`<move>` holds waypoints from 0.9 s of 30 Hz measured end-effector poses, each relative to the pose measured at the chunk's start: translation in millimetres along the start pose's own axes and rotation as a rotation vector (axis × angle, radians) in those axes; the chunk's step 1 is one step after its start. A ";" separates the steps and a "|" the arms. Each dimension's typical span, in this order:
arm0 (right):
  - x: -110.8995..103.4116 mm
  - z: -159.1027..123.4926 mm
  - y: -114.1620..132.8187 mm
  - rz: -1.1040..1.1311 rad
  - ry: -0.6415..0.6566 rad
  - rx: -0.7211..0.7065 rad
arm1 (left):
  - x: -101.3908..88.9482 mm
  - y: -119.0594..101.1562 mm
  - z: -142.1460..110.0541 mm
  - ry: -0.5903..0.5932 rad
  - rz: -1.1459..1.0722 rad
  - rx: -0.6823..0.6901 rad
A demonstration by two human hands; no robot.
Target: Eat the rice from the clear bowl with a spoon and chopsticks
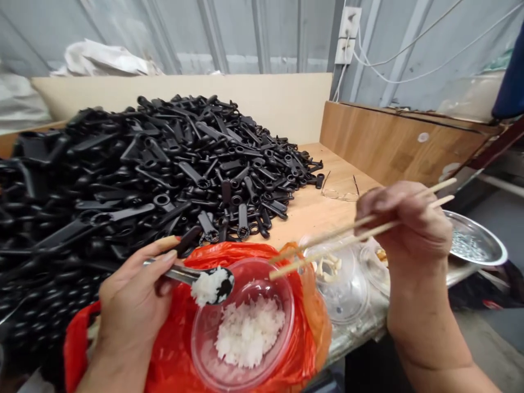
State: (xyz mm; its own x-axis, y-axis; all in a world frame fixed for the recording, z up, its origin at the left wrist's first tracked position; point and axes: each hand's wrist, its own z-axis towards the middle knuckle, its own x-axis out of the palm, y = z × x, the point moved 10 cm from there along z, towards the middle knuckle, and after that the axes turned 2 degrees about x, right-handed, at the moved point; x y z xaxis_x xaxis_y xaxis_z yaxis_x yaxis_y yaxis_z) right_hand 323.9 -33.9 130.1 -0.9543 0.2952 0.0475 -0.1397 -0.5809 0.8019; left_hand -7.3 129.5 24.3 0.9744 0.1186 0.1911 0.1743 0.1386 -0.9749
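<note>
Pinched in my left hand [137, 300] is a metal spoon [182, 274] carrying a clump of white rice [208, 286]. The spoon's bowl hangs over the left rim of a clear plastic bowl [204, 352], which has more rice [250, 332] at its bottom. A red plastic bag [174, 344] lies around and under the bowl. My right hand [409, 218] is closed around a pair of wooden chopsticks [339, 246]. Their tips are above the bowl's upper right rim, apart from the rice.
Black plastic parts [164, 164] lie heaped across the table's left and back. Eyeglasses [339, 194] rest on the wood beyond my right hand. Right of the bowl, a clear container [344, 295] holds pale scraps. A metal dish [497, 254] of small pieces stands at the right edge.
</note>
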 end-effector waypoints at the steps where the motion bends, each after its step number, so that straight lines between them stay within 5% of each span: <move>1: -6.8 -2.8 3.5 -0.050 -0.053 -0.032 | 1.3 -0.3 -0.2 0.017 -0.006 0.007; 4: -10.6 -11.4 14.0 -0.413 -0.061 -0.085 | 2.1 -0.4 -0.4 0.062 0.022 0.048; 6: 2.7 -15.3 12.7 -0.581 0.121 -0.080 | 0.7 0.8 0.3 0.085 0.055 0.083; 9: 20.1 -21.8 -3.4 -0.565 0.416 0.048 | -0.6 5.9 2.1 0.128 0.099 0.110; 13: 32.1 -27.8 -32.6 -0.567 0.631 0.303 | 1.3 10.7 2.7 0.186 0.168 0.127; 27: 49.9 -25.8 -45.3 -0.728 0.754 0.222 | -3.5 7.4 4.8 0.203 0.182 0.164</move>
State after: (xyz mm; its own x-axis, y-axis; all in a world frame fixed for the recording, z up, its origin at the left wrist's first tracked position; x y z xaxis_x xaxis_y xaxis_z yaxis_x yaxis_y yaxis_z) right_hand 275.8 -12.4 80.8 -0.5887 -0.0739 -0.8050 -0.7624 -0.2804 0.5833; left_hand -10.2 134.9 16.9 0.9988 -0.0403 -0.0280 -0.0151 0.2917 -0.9564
